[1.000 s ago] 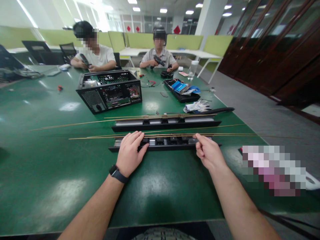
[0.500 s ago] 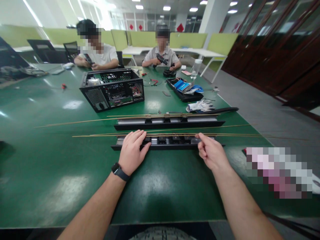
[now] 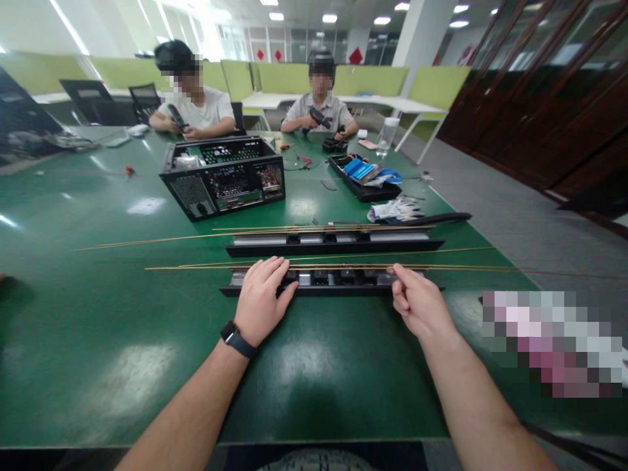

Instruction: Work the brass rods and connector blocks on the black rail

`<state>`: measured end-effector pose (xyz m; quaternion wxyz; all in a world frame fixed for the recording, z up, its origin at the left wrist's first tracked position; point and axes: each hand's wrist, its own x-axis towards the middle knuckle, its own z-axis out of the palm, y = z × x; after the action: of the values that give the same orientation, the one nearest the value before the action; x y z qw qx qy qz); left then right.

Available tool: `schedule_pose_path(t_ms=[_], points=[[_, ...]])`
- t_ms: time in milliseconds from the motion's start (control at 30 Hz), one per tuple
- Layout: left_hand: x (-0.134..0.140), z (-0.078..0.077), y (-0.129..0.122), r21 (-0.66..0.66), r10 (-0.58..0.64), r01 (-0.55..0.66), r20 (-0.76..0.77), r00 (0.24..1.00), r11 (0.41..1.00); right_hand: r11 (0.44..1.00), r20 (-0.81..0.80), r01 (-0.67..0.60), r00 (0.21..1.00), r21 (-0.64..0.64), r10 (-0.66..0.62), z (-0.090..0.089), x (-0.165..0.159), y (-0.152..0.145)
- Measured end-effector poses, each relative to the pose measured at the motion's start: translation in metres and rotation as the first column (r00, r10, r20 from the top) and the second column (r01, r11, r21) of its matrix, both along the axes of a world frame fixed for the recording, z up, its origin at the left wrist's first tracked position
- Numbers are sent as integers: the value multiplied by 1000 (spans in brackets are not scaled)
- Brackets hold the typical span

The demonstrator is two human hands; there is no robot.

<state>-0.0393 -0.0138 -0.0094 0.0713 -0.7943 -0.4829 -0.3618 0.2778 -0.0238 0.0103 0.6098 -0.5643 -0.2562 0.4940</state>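
Across the green table in front of me lies a long black-and-silver rail (image 3: 333,291) with dark blocks along its channel. Several thin gold rods (image 3: 338,266) run lengthwise over it, sticking out past both ends. My left hand (image 3: 262,294), with a dark watch on the wrist, rests flat over the rail's left part, thumb apart from the fingers. My right hand (image 3: 415,297) has its fingers curled, and index finger and thumb seem closed on a thin rod near the rail's right end. The thumb tip is hidden. Behind lies a similar second rail (image 3: 338,247) with rods along it.
Farther back stand an open black computer case (image 3: 223,180) and a black tray (image 3: 367,190) with blue items. White gloves (image 3: 396,209) lie near a black strip (image 3: 446,218). Two people sit across the table holding dark tools. A blurred-out object (image 3: 554,343) lies at right.
The view has shifted very slightly. Both hands keep the same place on the rail and rods. At the far left edge a bit of a dark shape shows differently.
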Motion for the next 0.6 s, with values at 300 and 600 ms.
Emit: schedule_pose_path(t_ms=[300,600], points=[[1,1,-1,7,5,-5,-1,1000,1000,1000,10,10,1000,4,-10,0,1,0],[0,1,0,1,0,0,-4,1000,1000,999,21,47,999,0,-47,3,2,-1]])
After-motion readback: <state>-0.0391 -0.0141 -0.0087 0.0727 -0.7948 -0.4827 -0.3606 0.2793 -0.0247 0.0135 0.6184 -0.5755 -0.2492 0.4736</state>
